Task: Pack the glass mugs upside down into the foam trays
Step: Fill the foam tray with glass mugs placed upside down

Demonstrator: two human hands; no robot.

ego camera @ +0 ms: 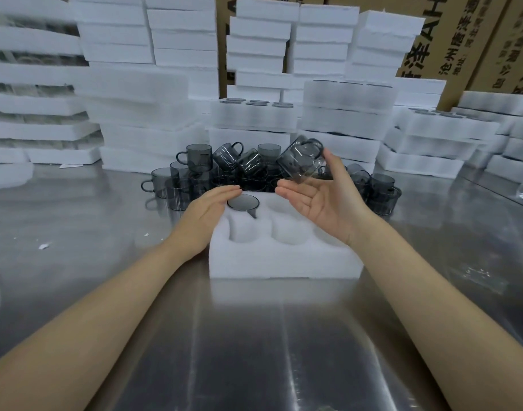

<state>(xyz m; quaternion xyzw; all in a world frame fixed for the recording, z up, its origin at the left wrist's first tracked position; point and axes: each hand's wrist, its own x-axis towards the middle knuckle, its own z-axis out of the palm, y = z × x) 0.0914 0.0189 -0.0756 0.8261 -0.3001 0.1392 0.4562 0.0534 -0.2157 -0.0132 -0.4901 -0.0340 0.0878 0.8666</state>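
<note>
A white foam tray (284, 259), blocky and soft-edged with rounded pockets, is sitting at the centre of the frame on a shiny, streaked steel table (254, 351). In its upper left pocket a smoky grey glass mug (243, 202) is standing upside down, its flat round base showing about level with the foam. The left hand (208, 210) is lying on the tray's left edge, fingers straight and together, reaching up beside that mug's base. The right hand (319, 200) is hovering over the tray's upper right part, palm up and wide open with straight fingers. A second mug (301, 161), the same dark clear glass and blurred, is leaning tilted against the thumb above the fingertips, its handle near the thumb tip; whether the thumb is hooking the handle cannot be told. Just above the tray a pile (224, 167) of like mugs is lying jumbled on the table. Stacks (141, 114) of white foam are filling the upper frame, with brown cartons (461, 40) at upper right.
</note>
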